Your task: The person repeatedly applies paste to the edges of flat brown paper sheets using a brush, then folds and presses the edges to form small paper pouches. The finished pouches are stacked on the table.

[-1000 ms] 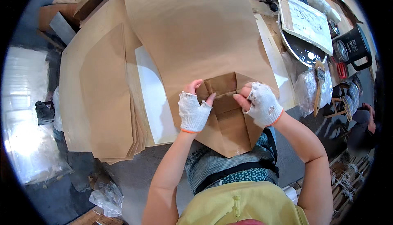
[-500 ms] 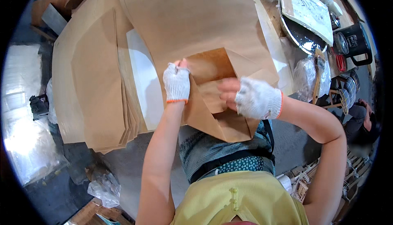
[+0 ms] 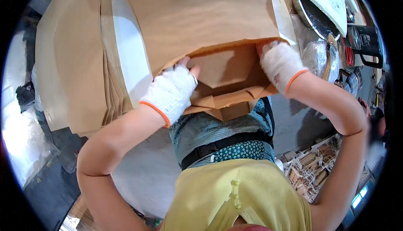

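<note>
A large brown paper bag (image 3: 214, 10) lies on the table, its near end spread into a wide mouth with a folded flap inside. My left hand (image 3: 172, 88), in a white fingerless glove with an orange cuff, grips the left side of that mouth, its thumb and fingertips inside the rim. At the opposite corner my right hand (image 3: 282, 65), gloved the same way, holds the rim; its fingers are partly hidden inside the bag. The near edge of the mouth hangs past the table edge, close to my waist.
Left of the bag lies a fanned stack of brown paper bags (image 3: 75, 63), with a white sheet (image 3: 132, 46) between. To the right are a round tray (image 3: 310, 17) with a white board on it, a wooden-handled brush (image 3: 332, 59) and a black mug (image 3: 369, 42).
My right hand has moved from the folded end to the far right corner of the mouth. My left hand has shifted slightly nearer. The bag's end has widened into an open mouth.
</note>
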Demonstrator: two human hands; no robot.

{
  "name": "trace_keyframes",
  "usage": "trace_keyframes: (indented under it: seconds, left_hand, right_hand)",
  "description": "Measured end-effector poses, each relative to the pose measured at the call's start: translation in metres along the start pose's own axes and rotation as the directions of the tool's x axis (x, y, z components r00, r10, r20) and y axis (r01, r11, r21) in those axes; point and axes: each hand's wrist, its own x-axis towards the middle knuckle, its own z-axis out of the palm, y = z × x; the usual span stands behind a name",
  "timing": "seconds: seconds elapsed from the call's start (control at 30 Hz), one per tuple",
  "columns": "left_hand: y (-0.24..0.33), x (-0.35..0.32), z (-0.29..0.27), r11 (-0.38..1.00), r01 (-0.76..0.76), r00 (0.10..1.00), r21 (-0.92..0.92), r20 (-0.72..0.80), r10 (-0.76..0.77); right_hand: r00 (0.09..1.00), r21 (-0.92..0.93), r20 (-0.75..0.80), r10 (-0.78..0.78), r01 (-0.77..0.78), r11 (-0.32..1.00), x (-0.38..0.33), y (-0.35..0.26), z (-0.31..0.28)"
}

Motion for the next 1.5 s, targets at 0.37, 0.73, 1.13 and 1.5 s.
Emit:
trace_keyframes:
  seconds: [0.37, 0.73, 1.13, 1.5]
  left_hand:
    - [-0.016, 0.021, 0.007, 0.937, 0.055, 0.994, -0.345, 0.104, -0.02]
    - [0.021, 0.045, 0.005, 0.965, 0.096, 0.987, -0.243, 0.152, -0.06]
    - [-0.002, 0.023, -0.003, 0.987, 0.091, 0.995, -0.133, -0.034, -0.096]
    - [0.014, 0.017, -0.009, 0.989, 0.03, 0.969, -0.148, -0.24, -0.065]
  right_hand:
    - [0.938, 0.215, 0.337, -0.074, -0.001, 0.977, -0.006, -0.002, -0.041]
    - [0.952, 0.431, 0.207, -0.226, 0.119, 0.894, 0.018, -0.016, -0.038]
    - [0.809, 0.625, -0.476, 0.344, 0.036, 0.779, -0.101, 0.127, 0.068]
    - [0.484, 0.932, -0.327, 0.812, 0.025, 0.361, -0.083, 0.175, 0.058]
